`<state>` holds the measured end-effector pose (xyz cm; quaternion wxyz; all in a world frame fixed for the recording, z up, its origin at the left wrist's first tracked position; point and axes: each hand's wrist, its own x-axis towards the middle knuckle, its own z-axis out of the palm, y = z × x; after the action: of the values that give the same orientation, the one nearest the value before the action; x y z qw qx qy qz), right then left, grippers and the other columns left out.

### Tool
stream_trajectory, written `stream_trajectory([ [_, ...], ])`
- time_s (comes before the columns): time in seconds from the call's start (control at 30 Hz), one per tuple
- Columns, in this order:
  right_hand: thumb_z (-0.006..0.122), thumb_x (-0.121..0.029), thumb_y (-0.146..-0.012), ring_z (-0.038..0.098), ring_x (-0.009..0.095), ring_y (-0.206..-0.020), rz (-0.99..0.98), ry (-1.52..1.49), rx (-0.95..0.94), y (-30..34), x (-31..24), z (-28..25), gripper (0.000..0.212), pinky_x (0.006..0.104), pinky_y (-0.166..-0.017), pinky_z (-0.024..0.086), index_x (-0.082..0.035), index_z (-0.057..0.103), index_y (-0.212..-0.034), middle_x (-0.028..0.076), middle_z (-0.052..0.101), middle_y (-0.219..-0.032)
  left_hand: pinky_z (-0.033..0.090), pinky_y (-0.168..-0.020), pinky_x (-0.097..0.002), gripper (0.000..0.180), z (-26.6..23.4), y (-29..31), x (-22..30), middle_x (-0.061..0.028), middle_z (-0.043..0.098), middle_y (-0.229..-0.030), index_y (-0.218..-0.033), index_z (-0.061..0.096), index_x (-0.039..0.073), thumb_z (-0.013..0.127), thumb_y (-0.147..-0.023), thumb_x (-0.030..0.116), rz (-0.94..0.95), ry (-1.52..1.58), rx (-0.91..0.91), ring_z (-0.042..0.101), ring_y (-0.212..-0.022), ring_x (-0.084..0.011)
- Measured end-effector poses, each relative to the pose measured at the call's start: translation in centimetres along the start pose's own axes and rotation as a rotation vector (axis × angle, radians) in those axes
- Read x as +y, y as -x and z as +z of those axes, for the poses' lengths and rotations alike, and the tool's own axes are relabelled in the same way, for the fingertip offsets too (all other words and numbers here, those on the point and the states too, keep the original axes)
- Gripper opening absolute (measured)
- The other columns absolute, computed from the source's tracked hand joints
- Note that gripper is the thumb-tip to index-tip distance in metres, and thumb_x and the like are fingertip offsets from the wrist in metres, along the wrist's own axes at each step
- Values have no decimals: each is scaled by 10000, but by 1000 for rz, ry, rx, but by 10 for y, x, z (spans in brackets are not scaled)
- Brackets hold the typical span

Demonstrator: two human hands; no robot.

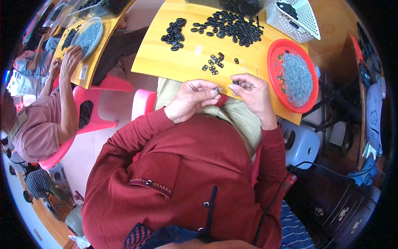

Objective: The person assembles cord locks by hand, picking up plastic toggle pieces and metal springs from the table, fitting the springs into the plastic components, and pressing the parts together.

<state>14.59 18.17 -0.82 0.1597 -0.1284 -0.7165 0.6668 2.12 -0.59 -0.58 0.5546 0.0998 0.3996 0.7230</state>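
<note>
Over the table's near edge, my left hand (192, 98) pinches a small shiny metal piece (217, 90) between thumb and fingertips; its exact shape is too small to make out. Just to the right, my right hand (252, 92) holds a small black plastic piece (236, 82) between thumb and forefinger. The two hands are close but apart. Beyond them lies a small group of black two-holed oval pieces (213, 64), with a single black piece (236, 61) to its right. A red round tray (274, 50) full of thin silvery wire pieces (297, 79) stands right of my right hand.
Farther back on the yellow table (153, 58) are two heaps of black oval pieces (238, 29) (173, 33). A white perforated basket (309, 25) stands at the far right corner. At left, another person's hand (73, 58) works beside a tray (99, 38) of wire pieces.
</note>
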Motion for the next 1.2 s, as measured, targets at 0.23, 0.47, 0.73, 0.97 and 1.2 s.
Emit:
stream_trajectory([
  [0.23, 701, 33, -812, 582, 48, -702, 50, 39, 41, 0, -2, 3, 268, 195, -633, 512, 24, 642, -1073, 8, 616, -793, 572, -841, -308, 182, -1, 1, 0, -134, 672, -1013, -1065, 634, 4, 597, -889, -25, -1, -3, 11, 672, -934, -215],
  [0.47, 694, -41, -840, 625, 91, -715, -27, 32, 75, 1, 2, 5, 202, 234, -650, 517, 23, 666, -1030, 56, 675, -825, 572, -840, -306, 182, -1, 1, -1, -133, 672, -1013, -1068, 632, 5, 596, -891, -21, -1, -15, 8, 671, -934, -216],
  [0.73, 653, -69, -881, 625, 87, -702, 39, 41, 51, 3, -5, 9, 180, 230, -634, 525, 23, 669, -1036, 59, 675, -826, 579, -800, -293, 150, 4, 2, 1, -122, 681, -967, -1027, 645, -7, 617, -880, -23, 10, 5, 43, 680, -883, -200],
  [0.97, 607, 3, -887, 611, 87, -685, 41, -72, 1, 2, 2, 11, 257, 221, -640, 529, 36, 607, -1142, 48, 640, -828, 568, -849, -314, 181, 0, 1, 0, -135, 668, -1020, -1071, 627, -5, 593, -894, -20, 11, -15, 21, 670, -937, -219],
  [1.2, 621, 1, -880, 611, 90, -708, 68, -114, -44, 4, 3, 9, 264, 218, -647, 520, 57, 597, -1137, 49, 630, -860, 568, -845, -310, 183, 3, 2, 2, -128, 671, -1013, -1072, 628, -2, 600, -892, -15, 4, -24, 35, 671, -933, -215],
])
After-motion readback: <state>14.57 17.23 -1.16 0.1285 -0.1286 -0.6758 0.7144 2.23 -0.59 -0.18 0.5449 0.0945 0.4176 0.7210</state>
